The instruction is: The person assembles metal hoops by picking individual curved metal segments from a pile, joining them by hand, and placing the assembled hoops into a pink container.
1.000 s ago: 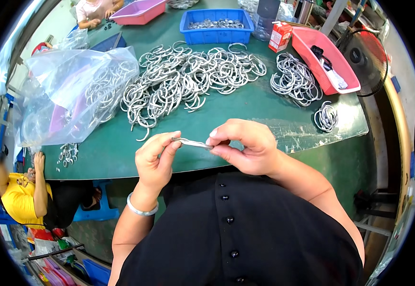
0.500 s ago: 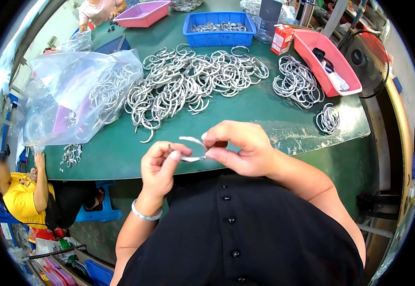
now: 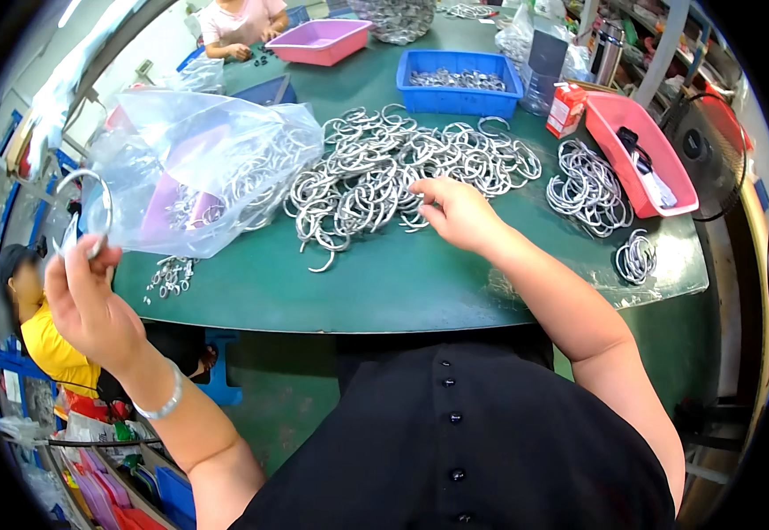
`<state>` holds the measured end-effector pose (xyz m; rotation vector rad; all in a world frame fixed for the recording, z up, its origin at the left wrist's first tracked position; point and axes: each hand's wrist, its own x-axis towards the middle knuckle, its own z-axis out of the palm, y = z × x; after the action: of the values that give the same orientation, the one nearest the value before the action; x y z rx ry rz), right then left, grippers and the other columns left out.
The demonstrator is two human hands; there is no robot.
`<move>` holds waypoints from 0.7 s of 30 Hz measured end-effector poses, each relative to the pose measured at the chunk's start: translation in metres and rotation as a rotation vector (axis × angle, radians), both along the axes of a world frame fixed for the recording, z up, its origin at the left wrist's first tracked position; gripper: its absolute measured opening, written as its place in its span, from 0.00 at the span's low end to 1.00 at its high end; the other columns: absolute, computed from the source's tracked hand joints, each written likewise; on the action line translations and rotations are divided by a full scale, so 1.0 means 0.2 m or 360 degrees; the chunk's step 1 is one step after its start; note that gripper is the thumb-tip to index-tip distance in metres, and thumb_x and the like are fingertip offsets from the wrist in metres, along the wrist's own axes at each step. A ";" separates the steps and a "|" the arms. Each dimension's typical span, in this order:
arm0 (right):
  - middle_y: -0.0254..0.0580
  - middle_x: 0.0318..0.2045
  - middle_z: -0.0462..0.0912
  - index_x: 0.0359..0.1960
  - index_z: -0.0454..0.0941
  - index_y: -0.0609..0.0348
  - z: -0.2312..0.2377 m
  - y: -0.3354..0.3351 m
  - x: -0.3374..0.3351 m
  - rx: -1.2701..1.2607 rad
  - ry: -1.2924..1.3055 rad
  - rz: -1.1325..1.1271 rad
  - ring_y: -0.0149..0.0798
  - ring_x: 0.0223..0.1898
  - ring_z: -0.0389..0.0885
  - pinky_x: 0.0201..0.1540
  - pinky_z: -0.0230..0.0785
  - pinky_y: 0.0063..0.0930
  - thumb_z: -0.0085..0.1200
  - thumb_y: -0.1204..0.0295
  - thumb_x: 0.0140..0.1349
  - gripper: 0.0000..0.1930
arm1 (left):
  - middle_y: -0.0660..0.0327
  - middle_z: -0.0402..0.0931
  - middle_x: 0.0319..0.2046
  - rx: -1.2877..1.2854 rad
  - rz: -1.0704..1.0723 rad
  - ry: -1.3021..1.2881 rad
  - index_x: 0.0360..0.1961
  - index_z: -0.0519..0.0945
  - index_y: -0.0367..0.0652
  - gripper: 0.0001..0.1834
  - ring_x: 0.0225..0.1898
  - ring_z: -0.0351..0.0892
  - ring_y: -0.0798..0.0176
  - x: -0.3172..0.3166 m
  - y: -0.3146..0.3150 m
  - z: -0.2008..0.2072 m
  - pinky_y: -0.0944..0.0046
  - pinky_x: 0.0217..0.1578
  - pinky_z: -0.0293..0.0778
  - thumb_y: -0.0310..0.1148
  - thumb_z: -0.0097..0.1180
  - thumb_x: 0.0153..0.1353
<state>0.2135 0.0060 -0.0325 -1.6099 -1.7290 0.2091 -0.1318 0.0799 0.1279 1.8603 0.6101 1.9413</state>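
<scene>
At the far left, my left hand (image 3: 93, 305) is raised and pinches a silver C-shaped bangle (image 3: 109, 208) between thumb and fingers; the ring stands up above the fingertips. My right hand (image 3: 459, 212) reaches over the near right side of a large heap of similar silver bangles (image 3: 367, 181). Its thumb and forefinger are a little apart at the heap, and no bangle plainly shows between them. A clear plastic bag (image 3: 199, 132) with more silver rings lies left of the heap. Smaller bundles of bangles (image 3: 588, 190) sit to the right.
A blue bin (image 3: 411, 99) of small metal parts stands behind the heap. On the right are a pink basket (image 3: 680, 190), a red carton (image 3: 566, 110) and a fan (image 3: 711, 159). One person in yellow (image 3: 53, 344) sits at left; another works beyond the pink tray (image 3: 336, 51).
My hands have parted. The left has swung far left with the bangle, and the right has let go of it and moved forward to the heap. The view has shifted slightly.
</scene>
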 end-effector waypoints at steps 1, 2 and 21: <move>0.46 0.34 0.75 0.42 0.72 0.55 0.00 0.01 0.00 -0.0126 -0.0093 -0.0019 0.48 0.39 0.73 0.41 0.66 0.37 0.50 0.73 0.50 0.15 | 0.59 0.74 0.26 -0.0021 0.0240 0.0067 0.31 0.73 0.33 0.07 0.24 0.72 0.70 0.03 0.05 0.04 0.75 0.28 0.68 0.28 0.47 0.58; 0.46 0.34 0.75 0.43 0.72 0.55 -0.01 0.02 -0.02 -0.0105 -0.0226 -0.0038 0.48 0.39 0.74 0.41 0.67 0.36 0.50 0.72 0.51 0.15 | 0.61 0.74 0.25 -0.0041 0.0486 0.0131 0.30 0.73 0.33 0.08 0.23 0.72 0.72 0.05 0.08 0.08 0.76 0.28 0.68 0.29 0.49 0.58; 0.40 0.26 0.73 0.29 0.71 0.55 -0.02 0.10 -0.18 0.0038 -0.0671 0.0260 0.43 0.33 0.75 0.32 0.68 0.36 0.47 0.73 0.49 0.05 | 0.67 0.71 0.22 -0.0699 -0.0165 0.1364 0.36 0.76 0.32 0.11 0.24 0.67 0.75 0.45 0.23 0.11 0.76 0.27 0.63 0.29 0.50 0.55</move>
<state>0.1775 0.0264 -0.0372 -1.5747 -2.1751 -0.0810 -0.0417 0.1265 0.1506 2.2863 1.0432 0.7701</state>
